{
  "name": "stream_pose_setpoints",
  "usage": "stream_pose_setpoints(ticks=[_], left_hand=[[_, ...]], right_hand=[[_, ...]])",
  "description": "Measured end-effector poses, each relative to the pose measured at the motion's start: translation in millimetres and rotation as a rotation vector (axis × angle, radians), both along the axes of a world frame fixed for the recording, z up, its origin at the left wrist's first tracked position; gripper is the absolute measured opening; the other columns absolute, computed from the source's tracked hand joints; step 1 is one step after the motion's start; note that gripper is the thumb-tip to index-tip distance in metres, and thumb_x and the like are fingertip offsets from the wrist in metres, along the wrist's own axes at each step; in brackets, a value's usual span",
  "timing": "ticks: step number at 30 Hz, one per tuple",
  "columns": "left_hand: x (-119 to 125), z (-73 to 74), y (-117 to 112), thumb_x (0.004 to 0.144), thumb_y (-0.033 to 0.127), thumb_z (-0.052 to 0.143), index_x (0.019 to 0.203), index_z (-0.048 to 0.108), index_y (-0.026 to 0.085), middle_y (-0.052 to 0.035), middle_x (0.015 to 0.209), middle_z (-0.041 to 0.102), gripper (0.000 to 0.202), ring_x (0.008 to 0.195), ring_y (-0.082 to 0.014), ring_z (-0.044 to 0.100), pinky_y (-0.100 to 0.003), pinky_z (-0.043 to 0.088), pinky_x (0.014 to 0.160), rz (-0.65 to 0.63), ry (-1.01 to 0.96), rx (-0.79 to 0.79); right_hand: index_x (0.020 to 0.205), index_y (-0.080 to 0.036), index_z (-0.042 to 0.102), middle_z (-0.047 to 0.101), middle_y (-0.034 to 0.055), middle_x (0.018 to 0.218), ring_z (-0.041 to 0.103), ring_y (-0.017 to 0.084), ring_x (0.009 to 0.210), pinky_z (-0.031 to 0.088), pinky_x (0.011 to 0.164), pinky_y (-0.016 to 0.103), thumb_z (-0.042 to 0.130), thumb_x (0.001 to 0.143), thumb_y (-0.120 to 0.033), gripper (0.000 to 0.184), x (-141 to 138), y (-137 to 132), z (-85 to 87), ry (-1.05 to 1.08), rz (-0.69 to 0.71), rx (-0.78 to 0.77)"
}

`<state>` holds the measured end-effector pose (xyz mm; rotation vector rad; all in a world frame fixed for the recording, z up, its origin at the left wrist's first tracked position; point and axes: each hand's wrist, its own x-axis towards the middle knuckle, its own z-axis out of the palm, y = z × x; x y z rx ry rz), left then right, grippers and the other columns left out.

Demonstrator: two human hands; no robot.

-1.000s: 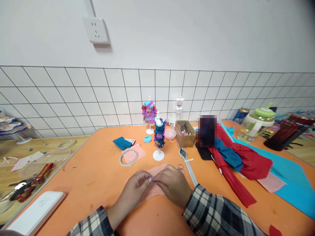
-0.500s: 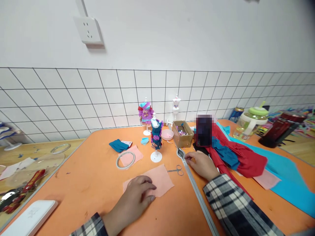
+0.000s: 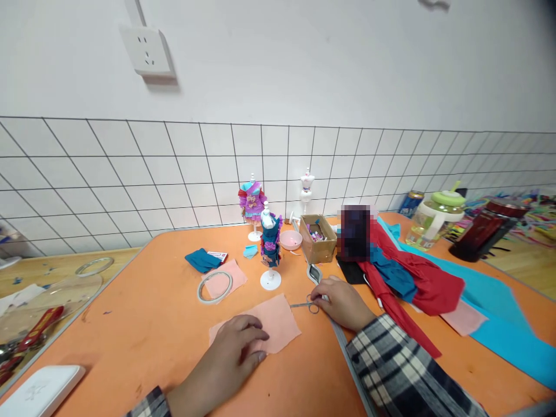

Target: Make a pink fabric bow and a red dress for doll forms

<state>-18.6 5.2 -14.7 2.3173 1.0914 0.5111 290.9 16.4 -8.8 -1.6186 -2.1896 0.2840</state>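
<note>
My left hand [image 3: 230,353] rests on a piece of pale pink cloth [image 3: 280,321], its fingers loosely bent and the thumb apart. Right of the cloth lies a pair of small metal scissors [image 3: 299,304]. The fingertips of my right hand [image 3: 343,302] are closed at the scissors' finger loops, which still lie on the table. Under that hand and sleeve runs a long grey strip [image 3: 345,341] with a dark rounded head [image 3: 314,273]. Beyond the cloth stands a small dress form [image 3: 270,243] in dark teal and purple fabric.
Behind stand a purple-dressed form [image 3: 252,202], a bare white form [image 3: 306,188], a pink bowl [image 3: 291,240] and a cardboard box [image 3: 319,249]. A tape ring [image 3: 202,289] lies left. Red cloth [image 3: 443,286], a phone [image 3: 355,234], a jug [image 3: 434,220] and a dark red flask [image 3: 486,231] are right.
My right hand has moved from beside the grey strip's head leftward and nearer, to the scissors' loops. My left hand stays on the pink cloth. The view has shifted slightly.
</note>
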Motion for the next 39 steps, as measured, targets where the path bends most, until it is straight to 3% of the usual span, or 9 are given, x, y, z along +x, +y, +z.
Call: stream_pose_setpoints(ticks=[10,17,24,30,33,36,39], left_hand=[[2,3.2,0,0.083,0.024,0.059,0.104,0.07,0.03,-0.0065,0.116,0.063,0.024,0.11,-0.0251,0.059,-0.041,0.05,0.095,-0.017,0.098,0.049],[2,3.1,-1,0.082,0.022,0.06,0.107,0.069,0.029,-0.007,0.117,0.062,0.027,0.111,-0.0252,0.059,-0.042,0.049,0.096,-0.022,0.116,0.071],[1,4.6,-1,0.084,0.028,0.061,0.103,0.07,0.029,-0.0052,0.113,0.065,0.021,0.105,-0.0237,0.061,-0.039,0.05,0.093,-0.03,0.099,0.094],[-3,8.7,2,0.092,0.033,0.049,0.109,0.068,0.027,-0.0063,0.112,0.068,0.026,0.102,-0.0221,0.063,-0.035,0.05,0.09,-0.001,0.104,-0.015],[-6,10.6,2,0.083,0.028,0.061,0.117,0.064,0.03,-0.0049,0.119,0.065,0.035,0.108,-0.0232,0.061,-0.036,0.048,0.093,0.007,0.126,-0.038],[-6,8.3,2,0.074,0.027,0.069,0.118,0.064,0.03,-0.0054,0.125,0.06,0.045,0.111,-0.0252,0.059,-0.037,0.047,0.096,0.018,0.151,-0.017],[-5,4.2,3,0.072,0.026,0.071,0.115,0.066,0.027,-0.0059,0.121,0.061,0.043,0.108,-0.0244,0.06,-0.036,0.048,0.093,0.047,0.14,0.032]], right_hand=[[0.091,-0.025,0.075,0.07,0.0036,0.09,0.056,0.021,0.09,0.039,0.073,0.03,0.049,0.094,-0.026,0.025,-7,-5,12.6,-0.288,0.138,-0.045],[0.095,-0.025,0.074,0.071,0.0014,0.097,0.06,0.018,0.095,0.042,0.083,0.028,0.051,0.091,-0.021,0.024,2,-4,2.9,-0.065,0.114,-0.042],[0.096,-0.026,0.072,0.074,-0.0008,0.097,0.067,0.017,0.091,0.046,0.078,0.027,0.056,0.086,-0.024,0.019,5,-2,1.8,0.068,-0.025,-0.119],[0.108,-0.024,0.066,0.07,0.0046,0.107,0.064,0.019,0.096,0.045,0.08,0.029,0.055,0.087,-0.028,0.024,5,-4,5.5,0.127,-0.074,0.079],[0.099,-0.021,0.067,0.069,0.0048,0.089,0.062,0.018,0.083,0.042,0.073,0.029,0.052,0.089,-0.029,0.02,-20,-14,0.9,0.119,0.049,0.196],[0.087,-0.024,0.066,0.067,0.001,0.078,0.057,0.018,0.076,0.038,0.068,0.03,0.059,0.085,-0.04,0.019,-63,-32,-9.5,0.065,0.382,0.249],[0.083,-0.023,0.066,0.066,0.0005,0.08,0.052,0.017,0.073,0.037,0.067,0.031,0.065,0.08,-0.045,0.023,-98,-47,-17.5,-0.036,0.582,0.245]])
